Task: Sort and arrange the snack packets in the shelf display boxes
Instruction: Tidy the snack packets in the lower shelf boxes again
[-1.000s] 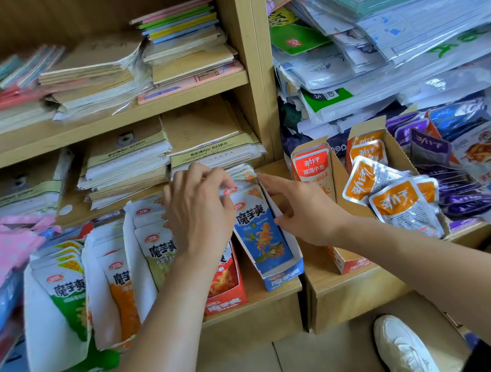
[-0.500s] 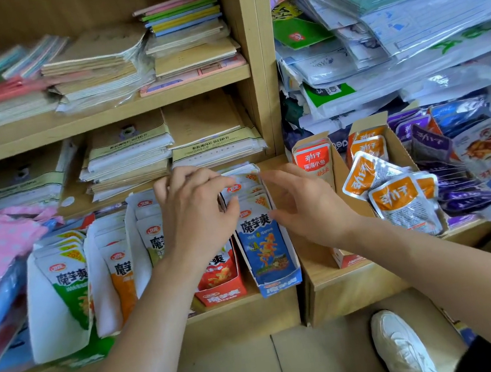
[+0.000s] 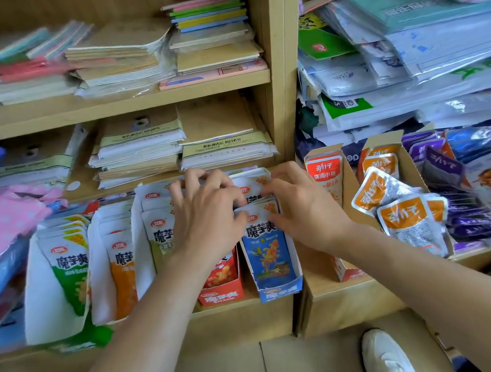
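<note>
**Squaring up the blue row**

We pinch the blue packets (image 3: 266, 247) between both hands, left hand (image 3: 208, 224) curled over their tops, right hand (image 3: 303, 208) gripping their right edge. They stand in the blue box (image 3: 281, 292) under our fingers, likely squeezed so the row sits upright.

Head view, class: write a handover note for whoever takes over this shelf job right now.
Left hand and right hand: both grip the blue packets standing in the blue box.
Done: green packets and orange packets stand in rows in their boxes.
To do: square up the blue row; the orange-label packets in the cardboard box lie jumbled.
</note>
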`<state>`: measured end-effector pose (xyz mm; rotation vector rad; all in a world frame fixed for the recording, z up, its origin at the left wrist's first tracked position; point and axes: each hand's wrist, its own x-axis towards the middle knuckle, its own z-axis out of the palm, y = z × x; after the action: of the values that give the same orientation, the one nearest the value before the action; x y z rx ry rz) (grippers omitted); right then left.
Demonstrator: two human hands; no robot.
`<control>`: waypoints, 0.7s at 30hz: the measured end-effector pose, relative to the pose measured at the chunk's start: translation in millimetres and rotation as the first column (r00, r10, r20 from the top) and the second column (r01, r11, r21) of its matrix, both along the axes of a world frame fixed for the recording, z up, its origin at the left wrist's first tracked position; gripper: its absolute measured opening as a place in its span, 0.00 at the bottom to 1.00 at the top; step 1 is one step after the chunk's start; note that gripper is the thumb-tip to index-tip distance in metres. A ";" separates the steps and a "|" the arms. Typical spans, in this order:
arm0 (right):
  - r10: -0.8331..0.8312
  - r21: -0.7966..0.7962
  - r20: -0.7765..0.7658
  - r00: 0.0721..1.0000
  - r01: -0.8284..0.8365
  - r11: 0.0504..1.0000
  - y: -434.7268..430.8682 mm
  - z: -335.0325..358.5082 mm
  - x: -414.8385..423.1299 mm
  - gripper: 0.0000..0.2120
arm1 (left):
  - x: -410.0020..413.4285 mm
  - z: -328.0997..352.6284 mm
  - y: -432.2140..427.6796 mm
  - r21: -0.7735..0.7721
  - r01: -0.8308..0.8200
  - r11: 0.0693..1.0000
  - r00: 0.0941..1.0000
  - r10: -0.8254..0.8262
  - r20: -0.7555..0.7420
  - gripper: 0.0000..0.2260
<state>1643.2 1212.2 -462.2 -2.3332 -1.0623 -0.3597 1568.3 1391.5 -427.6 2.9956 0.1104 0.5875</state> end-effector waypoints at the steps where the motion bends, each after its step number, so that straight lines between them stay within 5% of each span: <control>1: 0.004 0.023 -0.007 1.000 -0.003 1.000 -0.4 0.2 0.5 0.19 | 0.6 -0.9 0.1 -0.013 -0.004 1.000 1.000 0.004 0.017 0.03; 8: -0.077 0.136 -0.026 0.997 0.080 0.987 1.1 8.4 -3.9 0.29 | -0.2 0.2 -1.7 -0.092 0.047 0.995 0.965 -0.021 0.263 0.03; 21: -0.071 0.064 0.033 0.997 0.069 0.996 10.1 -4.9 -0.6 0.21 | -28.0 -4.0 -2.8 -0.001 0.218 0.976 0.923 -0.206 0.326 0.08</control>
<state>1642.6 1222.3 -467.1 -2.3199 -0.9732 -0.4565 1540.2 1388.6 -431.6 2.7749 -0.2209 1.0241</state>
